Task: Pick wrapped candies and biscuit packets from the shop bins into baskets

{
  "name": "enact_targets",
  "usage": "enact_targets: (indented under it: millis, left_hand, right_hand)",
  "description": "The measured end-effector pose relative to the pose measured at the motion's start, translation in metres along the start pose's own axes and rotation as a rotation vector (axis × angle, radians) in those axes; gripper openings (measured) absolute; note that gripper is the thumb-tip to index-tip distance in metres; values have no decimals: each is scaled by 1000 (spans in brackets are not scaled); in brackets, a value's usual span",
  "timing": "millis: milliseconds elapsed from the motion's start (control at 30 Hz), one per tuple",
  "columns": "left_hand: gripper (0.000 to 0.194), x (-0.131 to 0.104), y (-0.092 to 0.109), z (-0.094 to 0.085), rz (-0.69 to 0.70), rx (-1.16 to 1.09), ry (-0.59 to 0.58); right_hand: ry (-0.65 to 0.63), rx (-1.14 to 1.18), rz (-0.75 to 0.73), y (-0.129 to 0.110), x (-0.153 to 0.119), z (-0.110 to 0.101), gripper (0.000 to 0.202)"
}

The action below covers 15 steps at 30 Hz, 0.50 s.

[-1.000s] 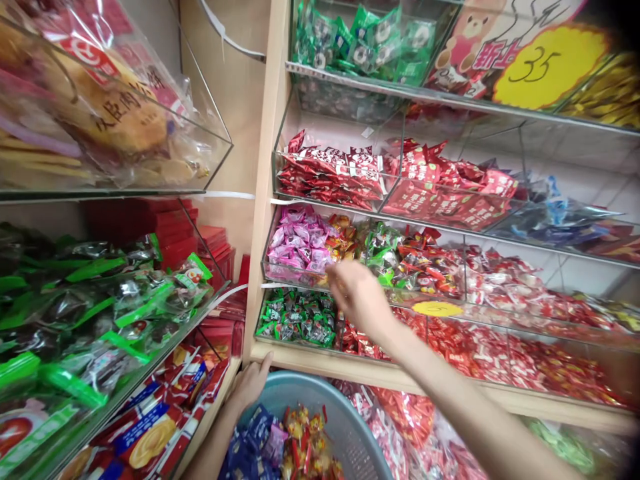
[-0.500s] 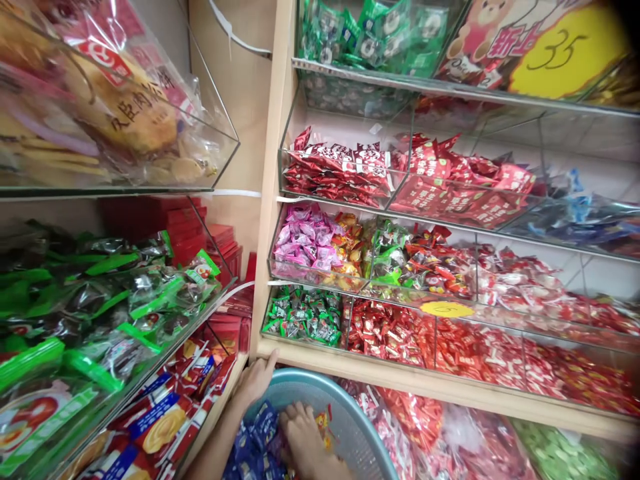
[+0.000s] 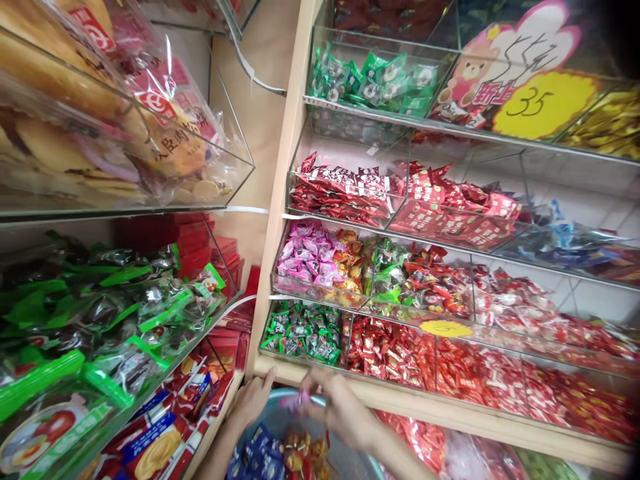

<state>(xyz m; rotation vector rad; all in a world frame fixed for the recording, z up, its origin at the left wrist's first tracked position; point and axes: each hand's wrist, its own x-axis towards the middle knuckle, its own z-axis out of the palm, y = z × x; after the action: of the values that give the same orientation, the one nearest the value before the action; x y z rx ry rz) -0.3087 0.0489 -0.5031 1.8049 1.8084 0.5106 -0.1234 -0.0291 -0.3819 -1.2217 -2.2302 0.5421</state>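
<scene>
My right hand (image 3: pixel 333 400) is raised over the far rim of a blue-green basket (image 3: pixel 374 467), its fingers closed on a pink-purple wrapped candy (image 3: pixel 296 400). At the basket's left rim, by the wooden shelf edge, rests my left hand (image 3: pixel 255 399) with the index finger stretched out and no item visible in it. Inside the basket lie blue wrapped candies (image 3: pixel 260 455) on the left and gold-and-red wrapped candies (image 3: pixel 304 453) beside them.
Clear bins of pink-purple candies (image 3: pixel 310 257), green candies (image 3: pixel 303 333) and red candies (image 3: pixel 380 343) rise behind the basket. On the left are green-edged packets (image 3: pixel 165 310) and packaged bread (image 3: pixel 175 143). Bagged candies (image 3: pixel 420 437) lie below the shelf ledge (image 3: pixel 425 407).
My right hand has risen out of the basket and now holds a pink-purple candy. More gold-and-red candies show in the basket. The view has tilted up slightly; my left hand stays by the rim.
</scene>
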Motion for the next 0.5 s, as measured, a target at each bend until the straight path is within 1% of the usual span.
enact_targets:
  millis: [67, 133, 167, 233, 300, 367, 433, 500]
  left_hand:
    - [79, -1, 0, -1, -2, -8, -6]
    - [79, -2, 1, -2, -9, -5, -15]
    - [79, -2, 0, -2, -15, -5, -16]
    - [77, 0, -2, -1, -20, -15, -9]
    - [76, 2, -5, 2, -18, -41, 7]
    - [75, 6, -8, 6, -12, -62, 20]
    - [76, 8, -11, 9, -2, -66, 29]
    - [78, 9, -12, 11, 0, -62, 42]
  right_hand:
    - [89, 28, -142, -30, 25, -45, 7]
    - [213, 26, -227, -57, 54, -83, 13]
    - [280, 5, -257, -68, 70, -98, 15]
    - [419, -61, -255, -82, 100, -120, 16]
    - [544, -106, -205, -86, 126, -131, 16]
    - [628, -136, -110, -83, 146, -135, 15]
    - [659, -137, -19, -76, 160, -132, 15]
    - [651, -108, 32, -70, 167, -128, 15]
